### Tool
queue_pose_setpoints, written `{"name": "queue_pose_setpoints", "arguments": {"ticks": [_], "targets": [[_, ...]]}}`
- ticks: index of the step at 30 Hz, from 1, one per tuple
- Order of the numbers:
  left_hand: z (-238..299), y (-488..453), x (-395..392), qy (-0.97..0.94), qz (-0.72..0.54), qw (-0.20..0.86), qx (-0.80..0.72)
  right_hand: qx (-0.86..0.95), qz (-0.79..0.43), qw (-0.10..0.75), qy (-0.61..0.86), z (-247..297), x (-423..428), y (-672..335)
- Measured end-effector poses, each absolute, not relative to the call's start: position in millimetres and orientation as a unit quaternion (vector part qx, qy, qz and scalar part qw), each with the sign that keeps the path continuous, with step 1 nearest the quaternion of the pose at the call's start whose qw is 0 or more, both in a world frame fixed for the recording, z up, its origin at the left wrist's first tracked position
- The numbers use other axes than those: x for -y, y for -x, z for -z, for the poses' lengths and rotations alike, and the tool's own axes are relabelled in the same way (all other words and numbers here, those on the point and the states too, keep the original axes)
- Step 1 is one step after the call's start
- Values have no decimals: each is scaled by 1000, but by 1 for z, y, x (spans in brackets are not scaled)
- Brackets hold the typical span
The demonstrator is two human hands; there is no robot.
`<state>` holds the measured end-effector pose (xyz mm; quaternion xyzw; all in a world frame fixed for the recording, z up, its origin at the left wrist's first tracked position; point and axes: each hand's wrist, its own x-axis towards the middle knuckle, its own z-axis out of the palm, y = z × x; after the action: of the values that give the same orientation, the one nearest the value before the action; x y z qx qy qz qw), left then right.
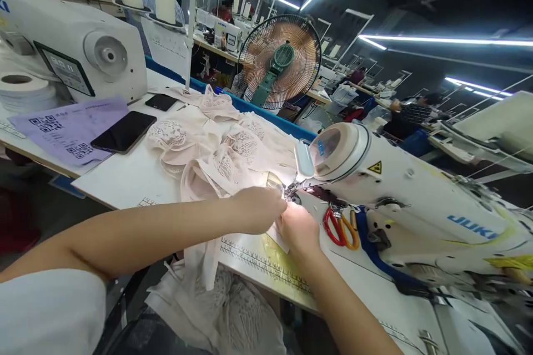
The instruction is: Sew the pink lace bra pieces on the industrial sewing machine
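Observation:
Both hands meet just in front of the needle area of a white sewing machine (400,188). My left hand (262,208) is closed, its fingers curled in close to the presser foot. My right hand (298,227) is closed beside it, with a strip of pale fabric (278,237) showing under it. What the left fingertips pinch is hidden behind the hands. Pale pink lace garments (225,150) lie heaped on the table behind my left forearm. More pale lace fabric (220,310) hangs below the table edge over the lap.
Red-handled scissors (333,226) and an orange-handled pair (348,232) lie right of my hands. A black phone (124,132) and a purple printed sheet (70,127) lie left. Behind the table stands a fan (281,61). Another sewing machine (75,39) occupies the left.

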<state>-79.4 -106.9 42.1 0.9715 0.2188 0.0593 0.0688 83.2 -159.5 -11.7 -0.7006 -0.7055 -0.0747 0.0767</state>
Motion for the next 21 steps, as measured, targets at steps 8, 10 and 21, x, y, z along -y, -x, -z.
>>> {"name": "queue_pose_setpoints", "arguments": {"ticks": [8,10,21], "targets": [[21,46,89,-995,-83,-31,-51,790,106,107,594,37,235,-104],[20,45,92,-990,-78,-58,-101,801,131,142,567,42,250,-107],[11,21,86,-964,-64,-69,-248,800,129,182,557,41,246,-110]]}}
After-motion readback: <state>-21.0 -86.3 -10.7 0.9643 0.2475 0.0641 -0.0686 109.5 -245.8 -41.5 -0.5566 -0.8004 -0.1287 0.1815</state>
